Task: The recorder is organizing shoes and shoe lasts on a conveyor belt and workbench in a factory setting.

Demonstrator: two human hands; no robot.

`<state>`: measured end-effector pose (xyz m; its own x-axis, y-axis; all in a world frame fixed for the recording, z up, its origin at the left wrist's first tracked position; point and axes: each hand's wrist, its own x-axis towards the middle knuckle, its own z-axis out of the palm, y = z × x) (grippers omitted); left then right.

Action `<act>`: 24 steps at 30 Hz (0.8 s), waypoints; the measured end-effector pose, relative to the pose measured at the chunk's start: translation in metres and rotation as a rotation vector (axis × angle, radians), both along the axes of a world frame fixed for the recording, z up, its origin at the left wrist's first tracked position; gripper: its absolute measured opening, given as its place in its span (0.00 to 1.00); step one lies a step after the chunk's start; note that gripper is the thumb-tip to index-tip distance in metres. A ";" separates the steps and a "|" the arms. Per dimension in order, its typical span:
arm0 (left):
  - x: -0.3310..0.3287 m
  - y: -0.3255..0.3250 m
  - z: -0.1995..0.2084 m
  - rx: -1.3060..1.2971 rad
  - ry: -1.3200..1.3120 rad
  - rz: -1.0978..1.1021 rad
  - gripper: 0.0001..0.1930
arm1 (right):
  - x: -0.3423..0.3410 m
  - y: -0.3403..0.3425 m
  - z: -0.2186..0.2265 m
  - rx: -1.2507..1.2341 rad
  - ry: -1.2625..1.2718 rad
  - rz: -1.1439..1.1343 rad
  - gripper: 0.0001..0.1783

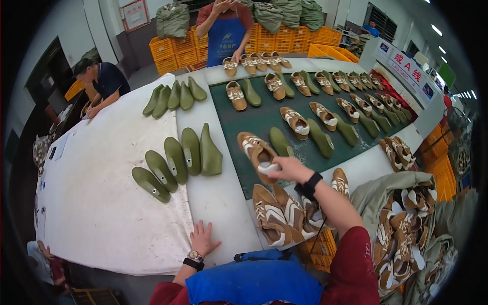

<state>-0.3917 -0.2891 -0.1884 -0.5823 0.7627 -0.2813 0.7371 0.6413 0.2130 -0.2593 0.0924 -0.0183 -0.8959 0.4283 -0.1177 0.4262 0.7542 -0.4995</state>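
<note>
My right hand (292, 170) grips the heel of a brown and white sneaker (252, 148) over the near left end of the green belt (229, 122). The sneaker's toe points away from me to the left, and a green shoe last (279, 142) lies just right of it. My left hand (204, 240) rests with fingers spread on the white tabletop (216, 198), holding nothing. Beyond it several green lasts (174, 157) stand in a row. More brown sneakers (277, 216) are bunched at the table's near edge, below my right forearm.
Sneakers and lasts alternate in rows along the belt, with more lasts (187, 96) at the far left. A person in a blue apron (226, 40) stands across the table; another (109, 81) leans at the left. A grey sack of sneakers (366, 193) and orange crates (441, 170) are right.
</note>
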 end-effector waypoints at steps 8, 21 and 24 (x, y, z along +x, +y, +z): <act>0.002 0.010 0.004 -0.101 -0.066 0.039 0.49 | -0.109 0.103 -0.091 0.089 -0.180 -0.185 0.21; 0.005 0.009 0.004 -0.162 -0.072 0.033 0.49 | -0.106 0.093 -0.080 -0.122 -0.085 0.140 0.28; 0.003 0.010 0.005 -0.176 -0.086 0.029 0.49 | -0.076 0.055 -0.027 -0.002 -0.087 0.389 0.27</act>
<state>-0.3887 -0.2791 -0.1833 -0.5715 0.6807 -0.4583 0.7017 0.6949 0.1570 -0.3352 0.1477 -0.0458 -0.9780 0.0582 -0.2004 0.1490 0.8670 -0.4756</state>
